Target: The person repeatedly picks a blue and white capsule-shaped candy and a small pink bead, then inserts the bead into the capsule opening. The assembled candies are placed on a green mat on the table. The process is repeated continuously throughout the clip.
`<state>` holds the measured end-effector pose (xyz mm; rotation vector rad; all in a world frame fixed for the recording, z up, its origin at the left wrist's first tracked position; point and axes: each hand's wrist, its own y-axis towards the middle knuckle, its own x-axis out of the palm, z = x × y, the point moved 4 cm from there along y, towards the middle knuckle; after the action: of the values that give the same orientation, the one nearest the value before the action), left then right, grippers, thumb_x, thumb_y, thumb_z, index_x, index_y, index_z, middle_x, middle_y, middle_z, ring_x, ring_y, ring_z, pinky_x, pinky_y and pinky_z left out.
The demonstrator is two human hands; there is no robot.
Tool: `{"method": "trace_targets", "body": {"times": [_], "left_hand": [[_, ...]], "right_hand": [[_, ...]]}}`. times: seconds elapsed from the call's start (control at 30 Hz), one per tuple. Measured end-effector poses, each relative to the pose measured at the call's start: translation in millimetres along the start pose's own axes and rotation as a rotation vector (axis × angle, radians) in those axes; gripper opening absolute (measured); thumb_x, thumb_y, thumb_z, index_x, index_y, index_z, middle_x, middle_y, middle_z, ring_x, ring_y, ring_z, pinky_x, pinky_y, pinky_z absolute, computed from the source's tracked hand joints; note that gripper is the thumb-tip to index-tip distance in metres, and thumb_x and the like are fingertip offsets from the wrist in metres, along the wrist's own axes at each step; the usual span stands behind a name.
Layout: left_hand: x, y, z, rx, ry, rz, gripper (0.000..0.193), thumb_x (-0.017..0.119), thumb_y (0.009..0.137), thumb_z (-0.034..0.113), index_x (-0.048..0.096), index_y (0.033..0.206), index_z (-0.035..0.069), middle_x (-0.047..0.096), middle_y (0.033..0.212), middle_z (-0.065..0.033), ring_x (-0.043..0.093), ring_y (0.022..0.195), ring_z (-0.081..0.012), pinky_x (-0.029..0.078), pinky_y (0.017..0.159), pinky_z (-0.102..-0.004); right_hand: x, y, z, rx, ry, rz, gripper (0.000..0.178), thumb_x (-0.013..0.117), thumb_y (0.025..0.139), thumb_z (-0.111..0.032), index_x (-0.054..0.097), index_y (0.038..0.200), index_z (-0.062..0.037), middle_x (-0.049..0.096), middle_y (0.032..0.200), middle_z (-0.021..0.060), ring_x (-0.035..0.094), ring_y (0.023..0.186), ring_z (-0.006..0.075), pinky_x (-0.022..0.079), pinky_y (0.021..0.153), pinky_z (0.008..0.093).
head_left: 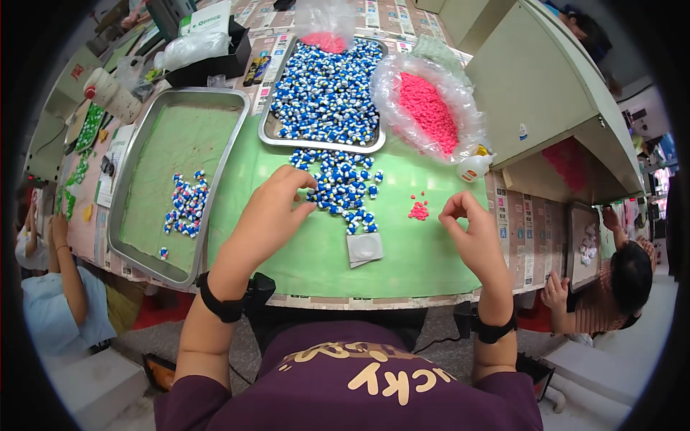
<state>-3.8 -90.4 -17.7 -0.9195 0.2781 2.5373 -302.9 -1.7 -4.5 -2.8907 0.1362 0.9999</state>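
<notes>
Lying heaped, blue-white pieces (pixel 336 188), small, rounded

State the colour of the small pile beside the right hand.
The small pile is pink; best view: head.

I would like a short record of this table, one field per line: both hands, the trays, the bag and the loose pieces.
Left hand: at the left edge of the blue-white pieces, thumb and forefinger apart; contact unclear
Right hand: right of the small pink pile, fingers curled; grip unclear
Left tray: holds a blue, white and pink cluster
Far tray: heaped with blue-white pieces
Bag: clear, open, pink pieces inside
</notes>
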Motion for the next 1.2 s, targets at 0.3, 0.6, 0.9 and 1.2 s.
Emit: {"method": "trace_targets", "body": {"times": [0.3, 0.6, 0.9, 1.2], "left_hand": [[10.5, 7.4, -15.5, 0.023, 0.106, -0.080, 0.029, 0.070, 0.077, -0.007, 0.057, 0.101, 0.001, 0.061, 0.098, -0.0093, 0.062, 0.085, -0.0231, 0.051, 0.074, -0.0340], [-23.9, -25.0, 20.6, -0.119, -0.279, -0.034, 0.022, 0.067, 0.084, -0.004, 0.061, 0.104, 0.001, 0.064, 0.099, -0.0087, 0.064, 0.085, -0.0180, 0.053, 0.074, -0.0298], [-15.6, -35.4, 39.2, -0.026, -0.569, -0.081, 0.016, 0.066, 0.086, -0.005, 0.070, 0.101, -0.001, 0.066, 0.097, -0.0082, 0.065, 0.088, -0.0143, 0.055, 0.076, -0.0270], [9.1, -33.0, 50.9, -0.032, -0.620, -0.154, 0.017, 0.065, 0.087, -0.006, 0.070, 0.104, -0.003, 0.066, 0.106, -0.0108, 0.065, 0.093, -0.0155, 0.057, 0.078, -0.0272]], "right_hand": [[7.5, 15.5, 23.7, -0.009, -0.029, 0.027, 0.010, 0.060, 0.088, 0.002, 0.054, 0.094, 0.0002, 0.062, 0.084, 0.0111, 0.063, 0.079, 0.0208, 0.050, 0.072, 0.0328], [21.8, 41.5, 7.1, -0.351, -0.242, -0.146, 0.014, 0.062, 0.082, 0.003, 0.054, 0.093, -0.0005, 0.062, 0.089, 0.0156, 0.060, 0.083, 0.0361, 0.049, 0.073, 0.0423], [18.6, 40.4, 13.0, -0.261, -0.159, -0.130, 0.012, 0.061, 0.082, 0.004, 0.053, 0.089, 0.0006, 0.059, 0.085, 0.0161, 0.058, 0.083, 0.0349, 0.048, 0.074, 0.0410], [12.1, 38.3, 20.0, -0.335, -0.169, -0.106, 0.011, 0.059, 0.083, 0.006, 0.052, 0.089, 0.0002, 0.059, 0.084, 0.0145, 0.058, 0.079, 0.0308, 0.048, 0.072, 0.0372]]}}
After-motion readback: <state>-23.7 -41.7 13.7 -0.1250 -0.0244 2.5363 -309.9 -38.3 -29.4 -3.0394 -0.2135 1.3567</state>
